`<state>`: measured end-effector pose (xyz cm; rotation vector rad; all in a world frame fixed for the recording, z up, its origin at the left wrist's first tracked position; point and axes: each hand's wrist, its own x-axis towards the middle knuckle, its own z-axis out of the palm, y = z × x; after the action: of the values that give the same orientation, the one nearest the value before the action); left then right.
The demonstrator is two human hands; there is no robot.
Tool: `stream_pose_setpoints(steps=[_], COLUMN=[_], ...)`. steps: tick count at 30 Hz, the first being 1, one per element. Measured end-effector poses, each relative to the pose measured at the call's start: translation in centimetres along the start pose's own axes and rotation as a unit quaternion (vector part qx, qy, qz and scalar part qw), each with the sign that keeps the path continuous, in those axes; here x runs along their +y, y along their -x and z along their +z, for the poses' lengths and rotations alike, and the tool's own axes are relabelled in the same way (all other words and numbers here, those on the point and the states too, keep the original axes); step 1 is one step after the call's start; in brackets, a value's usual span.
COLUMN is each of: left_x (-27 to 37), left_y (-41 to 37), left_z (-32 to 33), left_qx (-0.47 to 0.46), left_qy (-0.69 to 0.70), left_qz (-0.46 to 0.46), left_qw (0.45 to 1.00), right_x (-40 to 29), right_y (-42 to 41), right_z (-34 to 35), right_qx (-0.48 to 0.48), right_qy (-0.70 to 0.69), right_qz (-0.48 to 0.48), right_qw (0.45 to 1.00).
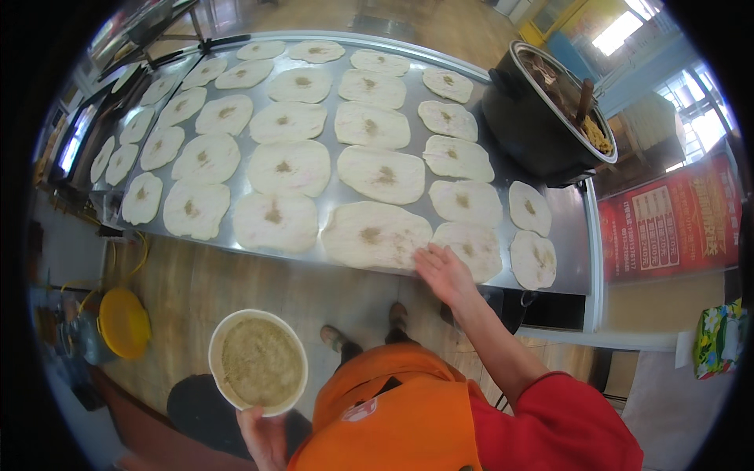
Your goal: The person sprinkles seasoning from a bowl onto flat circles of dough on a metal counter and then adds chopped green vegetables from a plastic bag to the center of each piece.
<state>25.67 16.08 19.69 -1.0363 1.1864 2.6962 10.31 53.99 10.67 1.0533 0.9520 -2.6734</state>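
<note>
My left hand holds a round white tub by its near rim, beside my orange apron. A greenish-tan powder fills much of it. My right hand is stretched out at the near edge of the steel table. Its fingers are extended and hold nothing that I can see. They lie over the border between a large flat dough sheet and a smaller dough sheet; whether they touch is hard to tell. Both sheets bear a patch of powder, with more scattered on the large one's right side.
Many more flattened dough pieces cover the table in rows, most with a powder spot. A black pot holding food and a wooden handle stands at the back right. A red printed sign hangs right; a yellow basin is lower left.
</note>
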Motion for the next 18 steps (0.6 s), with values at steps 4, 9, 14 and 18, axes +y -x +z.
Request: stream_pose_setpoints(steps=[4,9,14,18], left_x=[1.2,2.3,2.9,3.6], left_y=[-0.2,-0.8,-0.8,-0.8], left_z=[-1.8,-3.9,-4.7,-5.1], left_qx=[0.007,-0.006,0.018,0.036], left_qy=[0.002,0.012,0.036,0.047], left_qz=[0.005,-0.007,0.017,0.028], left_qw=[1.0,1.0,0.999,0.998], right_x=[1.7,1.4,3.6,9.3], right_y=[-1.2,-2.2,-0.7,-4.0], right_z=[1.6,0.3,6.8,14.8], right_qx=[0.036,0.066,0.022,-0.138], right_qy=[0.094,0.049,0.294,0.386], right_qz=[-0.144,-0.121,-0.194,-0.273], right_qw=[0.984,0.989,0.936,0.871])
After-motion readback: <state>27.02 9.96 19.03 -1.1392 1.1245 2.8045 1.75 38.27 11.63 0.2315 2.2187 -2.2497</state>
